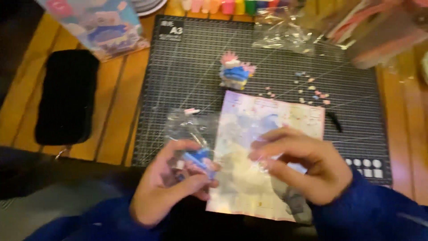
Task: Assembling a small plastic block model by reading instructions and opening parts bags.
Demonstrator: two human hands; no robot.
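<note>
My left hand (171, 180) holds a small blue brick piece (198, 159) together with a clear plastic bag (187, 127) of tiny parts. My right hand (296, 163) hovers just to its right, fingers pinched close together; whether a tiny piece sits between them is too blurred to tell. Under both hands lies an unfolded instruction sheet (267, 116) on a dark cutting mat (187, 67). A small partly built figure (234, 71) of blue, white and pink bricks stands on the mat beyond the sheet.
Loose tiny bricks (312, 91) are scattered at the mat's right. A black pouch (67, 96) lies left on the wooden table, a printed box (100, 24) at the top left. Crumpled clear bags (281, 31) and a row of coloured pots (232, 5) sit at the far edge.
</note>
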